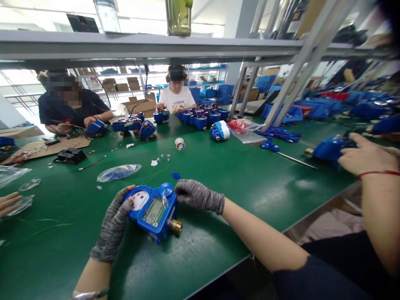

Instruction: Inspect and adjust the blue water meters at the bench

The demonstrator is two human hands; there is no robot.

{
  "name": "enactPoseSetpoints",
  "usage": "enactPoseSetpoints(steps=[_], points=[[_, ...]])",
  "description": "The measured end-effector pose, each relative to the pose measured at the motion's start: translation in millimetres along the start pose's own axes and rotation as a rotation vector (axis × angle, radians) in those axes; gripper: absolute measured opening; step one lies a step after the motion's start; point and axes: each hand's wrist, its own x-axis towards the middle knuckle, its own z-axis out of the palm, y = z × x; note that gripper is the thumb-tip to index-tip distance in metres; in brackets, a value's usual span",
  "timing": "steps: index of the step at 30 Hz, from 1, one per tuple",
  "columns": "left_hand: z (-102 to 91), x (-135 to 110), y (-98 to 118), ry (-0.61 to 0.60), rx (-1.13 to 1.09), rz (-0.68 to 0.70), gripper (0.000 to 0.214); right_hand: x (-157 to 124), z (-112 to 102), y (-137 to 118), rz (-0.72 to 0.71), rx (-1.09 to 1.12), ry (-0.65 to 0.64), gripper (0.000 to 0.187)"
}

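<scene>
A blue water meter (154,211) with a white dial, a small display and a brass fitting lies on the green table (237,175) in front of me. My left hand (114,221), in a grey knit glove, wraps around the meter's left end by the dial. My right hand (196,195), also gloved, has its fingers curled against the meter's upper right corner. Both hands are closed on the meter.
A clear plastic bag (118,172), small blue parts (176,176) and a tape roll (180,144) lie beyond the meter. A co-worker's hand (364,157) at right holds another blue meter. Two people sit at the far side among several blue meters (203,118). Another hand (8,204) shows at left.
</scene>
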Motion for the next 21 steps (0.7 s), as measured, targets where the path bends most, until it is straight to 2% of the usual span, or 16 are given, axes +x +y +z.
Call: enactPoseSetpoints(steps=[6, 15, 18, 21], points=[[-5.6, 3, -2, -0.011, 0.043, 0.029, 0.056, 2, -11, -7, -0.085, -0.113, -0.068, 0.015], [-8.0, 4, -8, -0.001, 0.017, 0.005, 0.052, -19, -5, -11, -0.127, -0.131, -0.044, 0.017], [-8.9, 5, -9, -0.003, 0.026, 0.004, 0.050, -25, -3, -11, -0.057, 0.030, -0.029, 0.020], [-9.6, 5, -8, -0.007, 0.027, 0.003, 0.050, -23, 3, -11, 0.215, 0.456, 0.054, 0.023]])
